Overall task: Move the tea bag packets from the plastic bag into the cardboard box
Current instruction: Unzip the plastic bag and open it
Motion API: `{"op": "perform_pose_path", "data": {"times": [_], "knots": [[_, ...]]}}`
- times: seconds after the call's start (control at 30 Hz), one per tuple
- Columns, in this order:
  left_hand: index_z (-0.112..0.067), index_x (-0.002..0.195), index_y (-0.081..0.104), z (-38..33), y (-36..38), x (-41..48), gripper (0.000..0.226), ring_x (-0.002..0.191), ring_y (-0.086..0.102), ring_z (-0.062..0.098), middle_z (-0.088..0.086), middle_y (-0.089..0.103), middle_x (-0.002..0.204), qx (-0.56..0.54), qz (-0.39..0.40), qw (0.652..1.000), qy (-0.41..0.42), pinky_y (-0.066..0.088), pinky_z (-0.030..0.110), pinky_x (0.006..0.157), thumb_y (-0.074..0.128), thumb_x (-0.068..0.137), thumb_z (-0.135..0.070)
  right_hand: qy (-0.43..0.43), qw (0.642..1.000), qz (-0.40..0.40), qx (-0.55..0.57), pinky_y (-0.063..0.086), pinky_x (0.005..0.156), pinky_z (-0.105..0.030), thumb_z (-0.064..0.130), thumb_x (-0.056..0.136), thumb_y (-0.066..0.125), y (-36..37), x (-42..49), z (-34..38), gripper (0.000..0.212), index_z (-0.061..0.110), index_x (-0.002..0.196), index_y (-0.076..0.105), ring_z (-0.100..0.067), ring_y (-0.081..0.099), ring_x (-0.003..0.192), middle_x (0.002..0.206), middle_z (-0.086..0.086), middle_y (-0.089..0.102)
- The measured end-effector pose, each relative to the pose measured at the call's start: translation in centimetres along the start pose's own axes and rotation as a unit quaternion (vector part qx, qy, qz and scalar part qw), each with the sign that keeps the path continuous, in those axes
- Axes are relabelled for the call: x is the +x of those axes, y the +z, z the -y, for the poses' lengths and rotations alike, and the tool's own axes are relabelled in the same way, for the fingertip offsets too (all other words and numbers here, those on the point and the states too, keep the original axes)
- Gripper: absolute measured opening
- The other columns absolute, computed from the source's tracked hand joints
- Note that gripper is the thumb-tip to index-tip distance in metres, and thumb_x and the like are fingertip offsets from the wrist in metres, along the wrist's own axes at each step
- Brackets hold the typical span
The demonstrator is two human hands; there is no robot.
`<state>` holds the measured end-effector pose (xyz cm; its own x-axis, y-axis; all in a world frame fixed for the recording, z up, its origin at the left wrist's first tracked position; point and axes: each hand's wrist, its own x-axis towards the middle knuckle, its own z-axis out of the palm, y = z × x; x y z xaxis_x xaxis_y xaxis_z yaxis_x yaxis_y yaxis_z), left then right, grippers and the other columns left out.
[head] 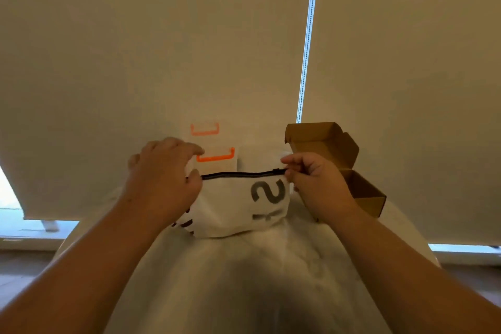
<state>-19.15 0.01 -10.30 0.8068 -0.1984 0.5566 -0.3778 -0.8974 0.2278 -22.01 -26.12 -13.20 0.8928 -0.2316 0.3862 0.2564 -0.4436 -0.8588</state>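
The zippered plastic bag lies on the desk beside the open cardboard box, packets unseen; the left hand, fingers curled round one end, best braces it while the right hand, pinching the zipper pull, slides it level.

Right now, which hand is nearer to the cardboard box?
Right. The right hand, pinching the zipper end of the plastic bag, sits just beside the cardboard box. The left hand grips the bag's other end, farther away.

Head view: looks forward-down, close over table.
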Motion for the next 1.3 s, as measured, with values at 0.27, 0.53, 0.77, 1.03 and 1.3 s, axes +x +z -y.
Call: {"op": "perform_pose_path", "data": {"times": [0.27,0.53,0.77,1.03,1.3], "knots": [[-0.043,0.120,0.059,-7.6,6.7,-0.5,0.032,0.099,0.058,0.008,-0.017,0.067,0.103,-0.087,0.068,0.987,0.120,0.047,0.039,0.089,0.046,0.093,-0.053,-0.039,0.996,-0.043,0.073,0.054,0.074,-0.017,0.003,0.091,0.063,2.9,-2.8,-2.3,0.023,0.023,0.102,0.067,-0.003,0.068,0.086,0.088,0.010,0.071],[-0.037,0.105,0.070,-5.6,8.6,-1.7,0.025,0.082,0.060,0.000,-0.019,0.069,0.087,-0.193,0.039,0.976,0.088,0.051,0.036,0.081,0.050,0.092,-0.044,-0.061,0.997,-0.023,0.039,0.052,0.070,-0.012,0.003,0.090,0.065,4.2,-2.8,-4.1,0.020,0.023,0.091,0.067,-0.001,0.065,0.082,0.084,0.019,0.067],[-0.040,0.103,0.071,-4.1,7.8,-1.6,0.017,0.086,0.058,-0.006,-0.027,0.067,0.086,-0.174,0.045,0.982,0.051,0.049,0.029,0.087,0.059,0.091,-0.041,-0.035,0.997,-0.059,0.029,0.059,0.067,-0.029,0.004,0.088,0.066,3.2,-2.3,-4.8,0.021,0.025,0.083,0.064,-0.009,0.065,0.075,0.081,0.012,0.067],[-0.044,0.098,0.071,-2.2,5.9,-1.1,0.013,0.091,0.057,-0.001,-0.028,0.064,0.088,-0.101,0.067,0.993,-0.012,0.047,0.040,0.092,0.061,0.089,-0.046,-0.021,0.994,-0.104,0.020,0.058,0.068,-0.027,0.007,0.089,0.066,1.6,-1.7,-5.7,0.021,0.027,0.082,0.065,-0.007,0.065,0.078,0.082,0.012,0.068],[-0.045,0.082,0.071,-0.2,4.5,-1.1,0.005,0.049,0.062,0.002,-0.023,0.064,0.061,-0.164,0.113,0.976,-0.084,0.053,0.028,0.063,0.070,0.083,-0.040,-0.030,0.990,-0.134,0.031,0.049,0.065,-0.020,0.005,0.088,0.065,0.4,-1.2,-6.4,0.019,0.023,0.081,0.066,-0.005,0.063,0.076,0.081,0.010,0.068]]}}
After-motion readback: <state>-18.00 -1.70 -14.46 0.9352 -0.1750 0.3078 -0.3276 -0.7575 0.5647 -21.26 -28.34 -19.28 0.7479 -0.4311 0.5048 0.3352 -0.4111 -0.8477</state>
